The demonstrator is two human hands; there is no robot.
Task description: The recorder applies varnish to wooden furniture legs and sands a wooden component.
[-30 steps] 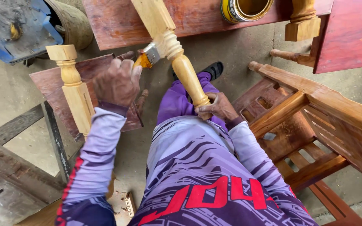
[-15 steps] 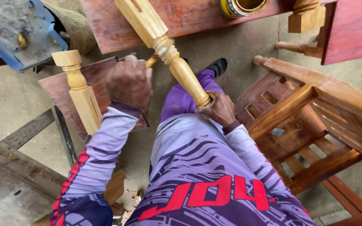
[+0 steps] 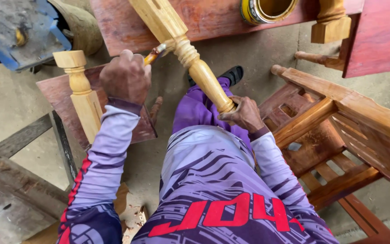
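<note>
left hand [image 3: 126,77]: fist wrapped round a small paintbrush [image 3: 155,52], bristle end touching the turned wooden leg [image 3: 195,68] right at the ringed part
right hand [image 3: 244,114]: clamped on the leg's narrow near end, sitting over the purple-trousered thigh
leg: unfinished pale wood, slanting from the near right up to the far left, square top running out of view
vs half a second ago: brush tip shows more now, poking out beside the rings; hand has slid a bit further along, right hand hasn't budged
around: second pale leg [image 3: 81,92] standing on a reddish board [image 3: 57,97] at left, open yellow can [image 3: 267,9] far up top, stained wooden chair frame [image 3: 339,131] lying at right
</note>
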